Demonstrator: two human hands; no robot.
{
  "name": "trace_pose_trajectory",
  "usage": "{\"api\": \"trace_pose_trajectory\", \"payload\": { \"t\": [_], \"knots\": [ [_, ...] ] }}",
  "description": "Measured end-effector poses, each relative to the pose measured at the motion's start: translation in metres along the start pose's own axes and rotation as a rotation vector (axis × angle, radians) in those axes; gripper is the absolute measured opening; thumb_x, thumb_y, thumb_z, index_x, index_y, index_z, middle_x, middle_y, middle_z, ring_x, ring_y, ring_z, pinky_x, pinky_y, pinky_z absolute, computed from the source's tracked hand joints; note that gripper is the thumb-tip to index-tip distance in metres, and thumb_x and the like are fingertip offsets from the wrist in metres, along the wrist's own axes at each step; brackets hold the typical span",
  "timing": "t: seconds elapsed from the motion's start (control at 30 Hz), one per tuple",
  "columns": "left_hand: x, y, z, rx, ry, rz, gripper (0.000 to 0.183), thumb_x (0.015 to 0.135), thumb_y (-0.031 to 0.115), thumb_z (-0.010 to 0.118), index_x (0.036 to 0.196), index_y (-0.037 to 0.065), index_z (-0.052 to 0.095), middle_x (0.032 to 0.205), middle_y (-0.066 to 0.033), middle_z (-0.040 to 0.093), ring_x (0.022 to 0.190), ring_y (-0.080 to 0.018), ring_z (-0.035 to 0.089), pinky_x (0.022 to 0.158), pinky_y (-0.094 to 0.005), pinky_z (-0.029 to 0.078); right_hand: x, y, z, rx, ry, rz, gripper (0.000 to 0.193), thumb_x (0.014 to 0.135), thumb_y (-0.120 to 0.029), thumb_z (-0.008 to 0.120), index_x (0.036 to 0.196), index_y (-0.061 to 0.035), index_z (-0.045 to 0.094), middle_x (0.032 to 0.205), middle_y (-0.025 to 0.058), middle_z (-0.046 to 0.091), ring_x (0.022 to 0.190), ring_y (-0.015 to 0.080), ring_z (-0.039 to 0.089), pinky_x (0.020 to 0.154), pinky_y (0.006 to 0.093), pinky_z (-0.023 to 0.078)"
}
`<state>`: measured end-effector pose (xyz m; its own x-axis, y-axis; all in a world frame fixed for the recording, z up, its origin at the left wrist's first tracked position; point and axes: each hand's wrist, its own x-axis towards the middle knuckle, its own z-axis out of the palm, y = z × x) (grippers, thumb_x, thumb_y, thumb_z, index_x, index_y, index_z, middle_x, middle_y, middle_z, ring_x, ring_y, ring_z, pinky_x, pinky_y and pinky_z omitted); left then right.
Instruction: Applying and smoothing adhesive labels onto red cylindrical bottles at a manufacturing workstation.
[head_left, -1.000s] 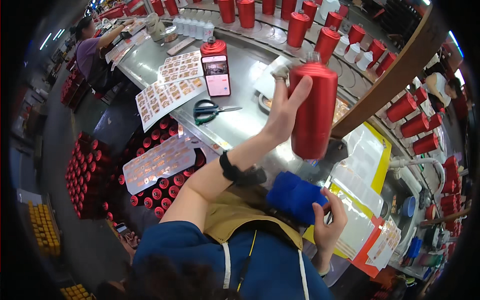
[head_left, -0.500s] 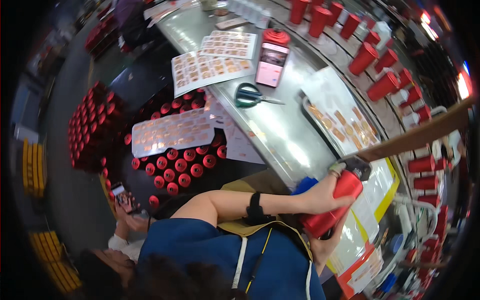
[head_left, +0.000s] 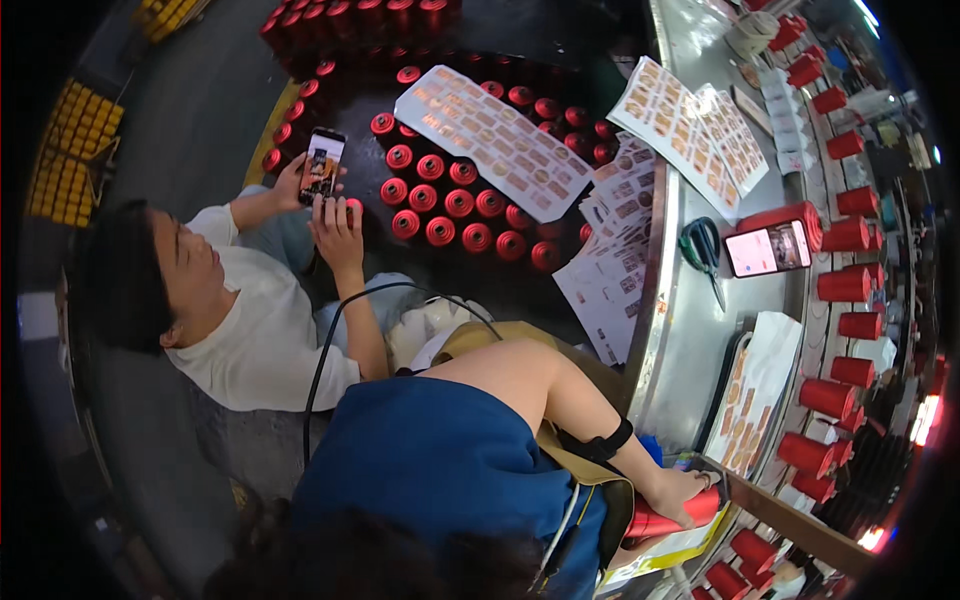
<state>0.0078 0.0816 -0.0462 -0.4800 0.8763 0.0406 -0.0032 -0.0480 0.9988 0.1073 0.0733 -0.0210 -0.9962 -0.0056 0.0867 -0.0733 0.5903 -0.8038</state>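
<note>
A red metal bottle (head_left: 650, 519) lies on its side at the lower right. My left hand (head_left: 680, 494), its wrist in a black band, is closed over the bottle's far end. That end meets a wooden bar (head_left: 795, 522). Below the bottle's near end shows a small patch of my right hand (head_left: 625, 553); its fingers are hidden. Close to my hands, a tray holding a sticker sheet (head_left: 750, 405) lies on the metal table (head_left: 665, 400). Dark-handled scissors (head_left: 702, 256) and a lit phone (head_left: 768, 248) leaning on a red bottle lie farther up the table.
Sticker sheets (head_left: 690, 130) overlap the table's far edge. Along the right runs a line of upright red bottles (head_left: 830, 398). To the left, a seated person (head_left: 255, 335) holds a phone (head_left: 322, 165) near several rows of red bottles (head_left: 460, 203). A black cable (head_left: 325, 355) loops beside that person.
My view has turned left, bringing the seated person fully into sight. My left hand still grips the red bottle, now lower in the picture. My right hand has become mostly hidden.
</note>
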Motion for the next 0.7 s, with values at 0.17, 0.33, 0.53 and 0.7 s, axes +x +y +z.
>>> {"api": "trace_pose_trajectory", "payload": {
  "t": [0.17,0.33,0.53,0.7],
  "knots": [
    [0.003,-0.009,0.003,0.023,0.028,0.07,0.117,0.086,0.048,0.074,0.156,-0.015,0.004,0.156,-0.0357,0.029,0.14,-0.046,0.042,0.115,-0.044,0.04,-0.003,-0.013,0.019,-0.017,-0.039,-0.033,0.114,0.069,-0.013,0.091,0.16,0.0043,0.024,0.154,0.0215,0.045,0.136,0.0308,0.052,0.115,0.042,0.04],
    [-0.002,-0.002,-0.004,-0.01,-0.04,0.086,0.116,0.087,0.048,0.073,0.155,-0.017,0.005,0.157,-0.036,0.028,0.14,-0.0451,0.043,0.116,-0.0433,0.04,-0.008,-0.028,0.046,-0.025,-0.033,-0.052,0.113,0.07,-0.013,0.09,0.16,0.0041,0.025,0.154,0.0214,0.046,0.136,0.031,0.052,0.115,0.0423,0.039],
    [-0.003,0.0,-0.008,-0.031,-0.056,0.074,0.117,0.087,0.048,0.073,0.155,-0.017,0.003,0.158,-0.0365,0.026,0.142,-0.0455,0.04,0.116,-0.043,0.039,-0.01,-0.043,0.078,-0.036,-0.02,-0.097,0.111,0.071,-0.014,0.089,0.16,0.0038,0.025,0.153,0.0212,0.046,0.136,0.0312,0.052,0.115,0.0427,0.039],
    [-0.006,0.002,-0.012,-0.041,-0.055,0.081,0.115,0.087,0.049,0.073,0.154,-0.018,0.007,0.158,-0.037,0.026,0.143,-0.046,0.039,0.116,-0.0428,0.039,-0.01,-0.053,0.103,-0.042,-0.007,-0.148,0.109,0.072,-0.015,0.089,0.159,0.0035,0.026,0.153,0.021,0.046,0.136,0.0314,0.051,0.115,0.0431,0.039]
  ]
}}
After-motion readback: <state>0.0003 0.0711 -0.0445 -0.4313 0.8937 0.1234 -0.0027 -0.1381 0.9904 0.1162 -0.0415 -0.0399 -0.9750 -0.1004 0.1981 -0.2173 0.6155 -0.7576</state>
